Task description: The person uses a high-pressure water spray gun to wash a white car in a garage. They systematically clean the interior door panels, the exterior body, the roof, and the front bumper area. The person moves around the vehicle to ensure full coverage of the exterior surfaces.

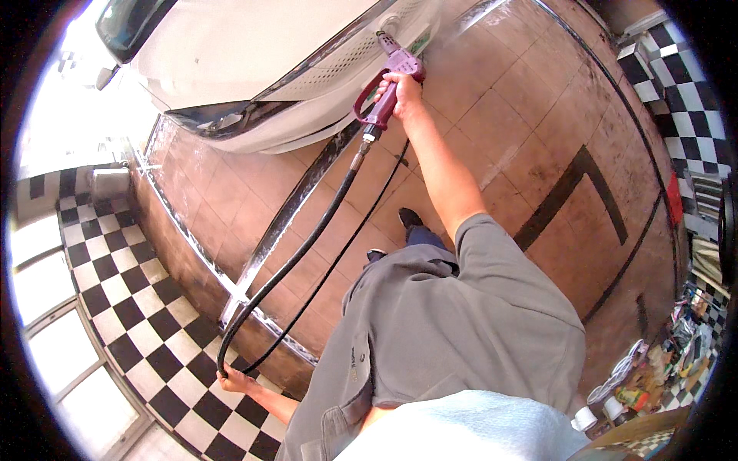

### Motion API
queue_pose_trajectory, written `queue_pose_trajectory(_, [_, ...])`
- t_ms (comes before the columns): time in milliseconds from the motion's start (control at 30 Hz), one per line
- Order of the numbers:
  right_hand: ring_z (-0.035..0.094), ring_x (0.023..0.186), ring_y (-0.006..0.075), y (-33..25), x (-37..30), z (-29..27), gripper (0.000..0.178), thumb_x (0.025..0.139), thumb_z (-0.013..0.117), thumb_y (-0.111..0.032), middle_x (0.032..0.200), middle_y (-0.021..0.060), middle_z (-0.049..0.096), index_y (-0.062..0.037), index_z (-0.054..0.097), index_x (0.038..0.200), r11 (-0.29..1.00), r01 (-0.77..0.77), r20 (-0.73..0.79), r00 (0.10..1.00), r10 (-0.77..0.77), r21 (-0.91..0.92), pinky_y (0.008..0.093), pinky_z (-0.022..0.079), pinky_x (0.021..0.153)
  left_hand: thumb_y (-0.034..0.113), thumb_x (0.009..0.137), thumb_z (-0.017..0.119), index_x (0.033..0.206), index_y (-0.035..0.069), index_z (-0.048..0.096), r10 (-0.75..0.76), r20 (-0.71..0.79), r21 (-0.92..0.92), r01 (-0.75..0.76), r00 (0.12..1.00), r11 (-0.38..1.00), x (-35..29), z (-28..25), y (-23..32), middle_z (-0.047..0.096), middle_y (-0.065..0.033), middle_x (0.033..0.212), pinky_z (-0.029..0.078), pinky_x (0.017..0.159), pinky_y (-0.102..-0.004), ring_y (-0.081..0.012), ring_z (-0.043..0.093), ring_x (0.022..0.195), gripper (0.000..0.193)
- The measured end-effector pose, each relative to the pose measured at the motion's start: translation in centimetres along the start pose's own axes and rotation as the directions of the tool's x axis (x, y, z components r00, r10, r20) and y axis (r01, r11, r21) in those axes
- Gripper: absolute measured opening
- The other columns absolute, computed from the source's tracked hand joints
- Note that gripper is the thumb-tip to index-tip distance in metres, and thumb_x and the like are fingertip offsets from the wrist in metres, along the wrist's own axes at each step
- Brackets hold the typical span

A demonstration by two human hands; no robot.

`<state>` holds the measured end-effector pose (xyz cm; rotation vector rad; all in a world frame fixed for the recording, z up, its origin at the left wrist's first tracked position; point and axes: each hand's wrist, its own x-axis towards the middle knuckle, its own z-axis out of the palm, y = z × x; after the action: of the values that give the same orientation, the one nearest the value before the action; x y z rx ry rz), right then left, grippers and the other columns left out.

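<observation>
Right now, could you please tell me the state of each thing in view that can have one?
Right hand: raised, closed around the spray gun's grip.
Spray gun: red, held up, nozzle aimed at the white car's front.
Left hand: low, gripping the hose.
Black hose: hangs from the gun in a loop down to the left hand.
White car: parked, bonnet shut.
Tiled floor: brown, looks wet.

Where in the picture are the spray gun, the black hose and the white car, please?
spray gun (388, 88): head view, on its magenta handle.
black hose (304, 250): head view, mid-length of the hose.
white car (246, 46): head view, on the hood.
</observation>
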<state>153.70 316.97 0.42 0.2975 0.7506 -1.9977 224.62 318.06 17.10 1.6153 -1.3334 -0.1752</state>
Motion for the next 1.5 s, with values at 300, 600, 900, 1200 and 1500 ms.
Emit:
queue_pose_trajectory(300, [0.049, 0.053, 0.0155, -0.6, -0.1, 0.2, 0.009, 0.079, 0.056, -0.009, 0.062, 0.0017, 0.048, -0.0088, 0.047, 0.079, 0.999, 0.05, -0.023, 0.999, -0.05, 0.003, 0.0374, 0.046, 0.054, 0.018, 0.082, 0.073, 0.085, -0.007, 0.067, -0.087, 0.101, 0.181, 0.068, 0.991, 0.981, 3.0, -1.4, -3.9, 0.067, -0.0096, 0.081, 0.048, 0.061, -0.0311, -0.0157, 0.056, 0.064, 0.026])
queue_pose_trajectory(600, [0.048, 0.05, 0.0175, -1.5, -0.7, 0.9, 0.01, 0.078, 0.057, -0.01, 0.06, 0.0028, 0.047, -0.0084, 0.048, 0.074, 0.992, 0.125, -0.084, 0.988, -0.126, -0.019, 0.0379, 0.046, 0.05, 0.024, 0.08, 0.075, 0.081, -0.005, 0.069, 0.018, 0.136, 0.197, -0.045, 0.99, 0.979, 3.1, -0.9, -3.5, 0.067, -0.008, 0.072, 0.043, 0.06, -0.0341, -0.0162, 0.052, 0.061, 0.03])
queue_pose_trajectory(900, [0.051, 0.05, 0.0199, -4.7, -0.8, 0.6, 0.008, 0.078, 0.059, -0.01, 0.059, 0.0046, 0.05, -0.0061, 0.052, 0.075, 0.981, 0.178, -0.087, 0.979, -0.184, -0.076, 0.0391, 0.048, 0.05, 0.017, 0.083, 0.072, 0.072, -0.004, 0.062, 0.055, 0.255, 0.237, -0.117, 0.965, 0.965, 2.4, 0.7, -2.4, 0.059, -0.0039, 0.064, 0.041, 0.056, -0.0304, -0.0124, 0.047, 0.059, 0.026])
queue_pose_trajectory(1200, [0.05, 0.052, 0.0166, -10.6, -2.9, -4.1, 0.01, 0.081, 0.059, -0.009, 0.062, 0.0024, 0.049, -0.0083, 0.049, 0.081, 0.943, 0.237, -0.09, 0.96, -0.264, -0.234, 0.0362, 0.047, 0.053, 0.012, 0.082, 0.068, 0.06, 0.002, 0.039, 0.12, 0.465, 0.205, -0.238, 0.877, 0.949, -1.4, 2.8, 2.8, 0.033, 0.003, 0.059, 0.028, 0.05, -0.0293, -0.0096, 0.032, 0.058, 0.037])
queue_pose_trajectory(1500, [0.053, 0.048, 0.015, -1.3, -8.3, -11.9, 0.012, 0.072, 0.065, -0.014, 0.058, 0.0029, 0.055, -0.004, 0.058, 0.073, 0.547, -0.049, -0.262, 0.911, -0.318, -0.836, 0.0315, 0.046, 0.046, 0.009, 0.076, 0.073, 0.058, 0.002, 0.05, 0.145, 0.632, 0.145, -0.3, 0.762, 0.943, -7.0, 6.9, 5.1, 0.035, 0.0044, 0.052, 0.027, 0.047, -0.0268, -0.0069, 0.032, 0.052, 0.03])
